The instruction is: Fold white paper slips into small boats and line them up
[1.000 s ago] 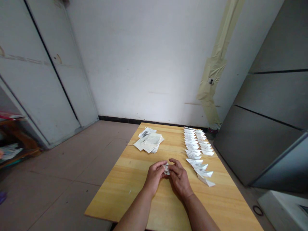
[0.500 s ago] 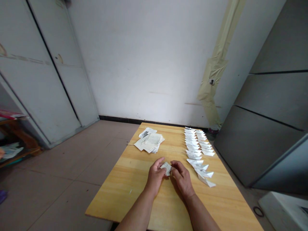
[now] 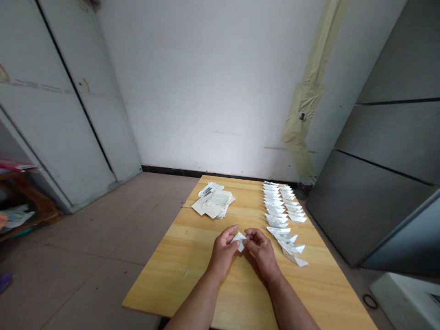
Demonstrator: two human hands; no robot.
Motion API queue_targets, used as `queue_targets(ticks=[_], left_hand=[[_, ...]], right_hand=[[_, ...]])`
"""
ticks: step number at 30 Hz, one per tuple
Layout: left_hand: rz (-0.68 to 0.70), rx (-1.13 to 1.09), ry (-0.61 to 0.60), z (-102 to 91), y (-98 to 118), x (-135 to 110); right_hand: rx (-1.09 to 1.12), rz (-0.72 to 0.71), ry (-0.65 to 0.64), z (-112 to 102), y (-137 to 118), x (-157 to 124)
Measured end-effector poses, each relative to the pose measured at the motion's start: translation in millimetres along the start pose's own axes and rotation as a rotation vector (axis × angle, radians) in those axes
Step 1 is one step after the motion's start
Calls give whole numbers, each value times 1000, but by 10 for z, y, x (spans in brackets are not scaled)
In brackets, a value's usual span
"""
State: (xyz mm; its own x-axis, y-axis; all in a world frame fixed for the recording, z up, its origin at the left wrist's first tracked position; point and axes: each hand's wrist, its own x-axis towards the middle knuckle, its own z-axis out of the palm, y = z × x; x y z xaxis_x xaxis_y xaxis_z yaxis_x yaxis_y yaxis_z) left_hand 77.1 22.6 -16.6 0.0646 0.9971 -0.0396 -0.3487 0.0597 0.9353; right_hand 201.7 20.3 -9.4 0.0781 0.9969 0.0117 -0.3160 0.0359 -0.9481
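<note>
Between my hands is a small piece of folded paper (image 3: 239,240), pale and roughly diamond-shaped. My left hand (image 3: 223,250) pinches its left side, and my right hand (image 3: 260,251) grips the right side. Both hands are over the wooden table (image 3: 178,261), near its middle. To the right lie folded paper boats (image 3: 275,206) in two rows, with several more boats (image 3: 290,247) nearer my right hand. Beyond my left hand rests a loose pile of printed paper sheets (image 3: 216,202).
A white wall (image 3: 206,91) stands behind the table. Grey panels (image 3: 385,183) rise on the right, with a white box (image 3: 409,298) on the floor below. At left are a pale cabinet (image 3: 51,123) and a low wooden shelf (image 3: 20,201).
The folded paper has turned slightly in my fingers and now shows a plainer, more even diamond face. Both hands stay in nearly the same place; the boats and sheets have not moved.
</note>
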Motion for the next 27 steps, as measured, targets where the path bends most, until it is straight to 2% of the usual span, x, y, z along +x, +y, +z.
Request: queue_targets(ticks=[12, 20, 27], left_hand=[[-3, -17, -3, 2, -19, 11], [-2, -7, -35, 16, -14, 0], [34, 54, -58, 1, -68, 23]], right_hand=[[101, 101, -34, -57, 22, 12], [-8, 3, -25, -81, 25, 33], [-269, -181, -87, -67, 1, 32]])
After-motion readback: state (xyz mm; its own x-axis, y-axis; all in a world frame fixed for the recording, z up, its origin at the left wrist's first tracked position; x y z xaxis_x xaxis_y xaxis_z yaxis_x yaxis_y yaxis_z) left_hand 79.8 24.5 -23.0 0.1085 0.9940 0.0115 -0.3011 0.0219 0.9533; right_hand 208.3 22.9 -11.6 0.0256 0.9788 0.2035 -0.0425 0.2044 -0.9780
